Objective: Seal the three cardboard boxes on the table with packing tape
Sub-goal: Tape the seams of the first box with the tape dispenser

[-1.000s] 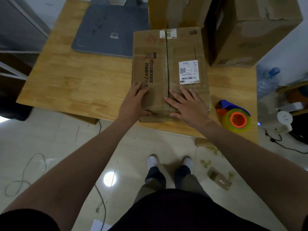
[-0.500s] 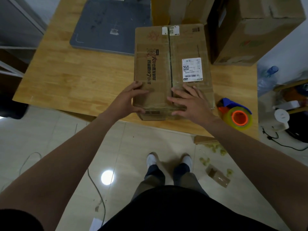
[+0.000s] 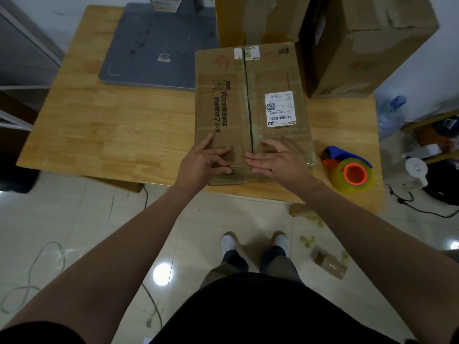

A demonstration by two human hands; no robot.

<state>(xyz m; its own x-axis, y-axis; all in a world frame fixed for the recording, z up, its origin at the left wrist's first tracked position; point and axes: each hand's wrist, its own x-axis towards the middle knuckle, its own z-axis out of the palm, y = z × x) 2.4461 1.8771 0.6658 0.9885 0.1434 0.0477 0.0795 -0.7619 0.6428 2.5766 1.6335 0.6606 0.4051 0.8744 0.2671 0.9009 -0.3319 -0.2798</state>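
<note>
I see the box [image 3: 250, 108] lying flat on the counter [image 3: 111, 125], its near end right at the near edge, flaps down with a dark seam running along the top. My left grip [image 3: 203, 162] and right grip [image 3: 280, 162] both press open-fingered on that near end, one on each side of the seam, clasping nothing. The tape dispenser [image 3: 351, 173] sits just right of the box by the counter's near right corner. A tall box [image 3: 367, 45] crowds the far right and another box [image 3: 258, 18] stands close behind. Bare wood opens to the left, short of a grey mat [image 3: 154, 45].
</note>
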